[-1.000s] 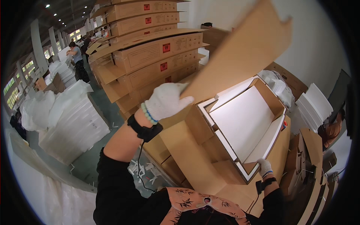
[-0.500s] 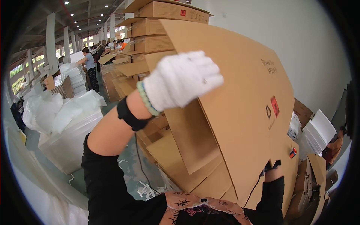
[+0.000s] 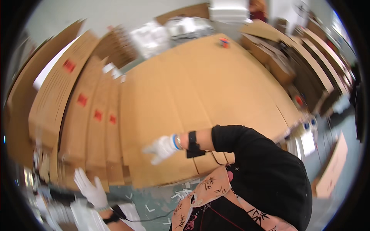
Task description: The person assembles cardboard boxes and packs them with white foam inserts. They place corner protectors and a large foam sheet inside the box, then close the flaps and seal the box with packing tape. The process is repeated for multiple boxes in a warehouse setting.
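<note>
Spread out ahead of me is a large flat cardboard sheet [image 3: 200, 84] with fold lines across it. My right hand [image 3: 162, 149], in a white glove, hovers over or rests on its near left part; contact cannot be made out. Its fingers look apart and empty, though blurred. At the lower left, my left hand [image 3: 91, 190], also gloved, has its fingers spread and holds nothing. Just beyond it stands a row of cardboard boxes [image 3: 79, 111] with red labels. Black bands sit round both wrists, with cables.
A small orange and blue tape roll [image 3: 224, 42] lies at the sheet's far edge. More cartons [image 3: 269, 57] line the right side. Plastic-wrapped white bundles [image 3: 189, 27] are at the back. White scraps [image 3: 183, 193] litter the green floor. Far off, part of a person [image 3: 258, 9] shows.
The view has swung right. My left hand has dropped from its raised place by the big printed carton to the lower left. My right hand has come out over the flat sheet.
</note>
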Demonstrator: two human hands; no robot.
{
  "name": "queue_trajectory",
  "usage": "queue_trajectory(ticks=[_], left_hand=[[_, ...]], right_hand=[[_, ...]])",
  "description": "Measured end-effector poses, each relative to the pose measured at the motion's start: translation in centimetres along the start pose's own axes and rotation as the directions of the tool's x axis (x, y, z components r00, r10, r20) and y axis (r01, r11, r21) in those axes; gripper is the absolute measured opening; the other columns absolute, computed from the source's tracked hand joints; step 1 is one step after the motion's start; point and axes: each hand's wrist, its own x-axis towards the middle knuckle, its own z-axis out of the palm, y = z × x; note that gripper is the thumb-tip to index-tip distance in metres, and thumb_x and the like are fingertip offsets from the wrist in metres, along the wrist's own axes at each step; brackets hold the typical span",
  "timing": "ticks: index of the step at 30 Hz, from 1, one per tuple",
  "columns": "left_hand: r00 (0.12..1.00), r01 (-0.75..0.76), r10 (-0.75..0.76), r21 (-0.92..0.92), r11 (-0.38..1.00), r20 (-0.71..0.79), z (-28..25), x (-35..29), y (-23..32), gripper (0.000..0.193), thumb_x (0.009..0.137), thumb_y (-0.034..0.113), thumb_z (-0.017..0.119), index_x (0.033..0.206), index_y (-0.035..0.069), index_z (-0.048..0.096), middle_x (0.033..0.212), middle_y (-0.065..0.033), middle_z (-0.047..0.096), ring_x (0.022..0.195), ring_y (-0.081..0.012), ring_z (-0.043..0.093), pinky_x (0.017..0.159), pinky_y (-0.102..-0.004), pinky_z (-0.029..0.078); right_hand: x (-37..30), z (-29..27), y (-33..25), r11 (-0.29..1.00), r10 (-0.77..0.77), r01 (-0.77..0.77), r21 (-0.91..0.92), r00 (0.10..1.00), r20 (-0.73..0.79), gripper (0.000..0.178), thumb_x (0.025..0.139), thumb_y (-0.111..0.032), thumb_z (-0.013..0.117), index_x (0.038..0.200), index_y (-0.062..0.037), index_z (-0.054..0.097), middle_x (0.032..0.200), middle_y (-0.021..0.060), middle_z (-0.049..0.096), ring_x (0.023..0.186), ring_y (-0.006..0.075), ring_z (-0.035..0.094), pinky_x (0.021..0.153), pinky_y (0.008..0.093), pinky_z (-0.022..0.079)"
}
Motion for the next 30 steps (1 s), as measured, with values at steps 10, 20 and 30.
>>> queue_trajectory(ticks=[10,20,30], left_hand=[[0.978,-0.024,0.099,-0.371,0.928,0.184,12.6,-0.7,9.2,0.072,0.090,0.016,0.065,0.153,-0.001,0.035,0.158,-0.0258,0.035,0.145,-0.0411,0.035,0.120,-0.0457,0.029],[0.879,-0.106,0.252,-0.350,0.931,0.404,9.9,0.5,29.1,0.070,0.088,0.009,0.065,0.151,-0.003,0.038,0.155,-0.0244,0.040,0.144,-0.0381,0.038,0.119,-0.0421,0.032],[0.341,-0.120,0.476,-0.465,0.877,0.810,6.7,-5.1,55.0,0.065,0.086,0.026,0.071,0.142,-0.002,0.052,0.142,-0.0229,0.057,0.130,-0.0364,0.055,0.109,-0.0413,0.044]], right_hand=[[-34.9,6.7,11.5,0.612,0.791,-0.742,0.273,0.572,-0.219,0.063,0.088,-0.050,0.063,0.137,-0.0099,0.060,0.129,0.0168,0.067,0.119,0.0361,0.064,0.102,0.0442,0.050],[-69.7,1.2,17.6,0.087,0.914,-0.436,0.896,-0.324,-0.246,0.050,0.090,-0.039,0.062,0.126,-0.0039,0.066,0.103,0.0146,0.073,0.083,0.0218,0.071,0.074,0.0337,0.058],[-78.7,-1.0,34.6,0.133,0.629,-0.930,0.344,-0.189,-0.754,0.020,0.087,-0.015,0.054,0.092,-0.0074,0.072,0.097,0.0154,0.071,0.093,0.0358,0.070,0.079,0.0494,0.054]])
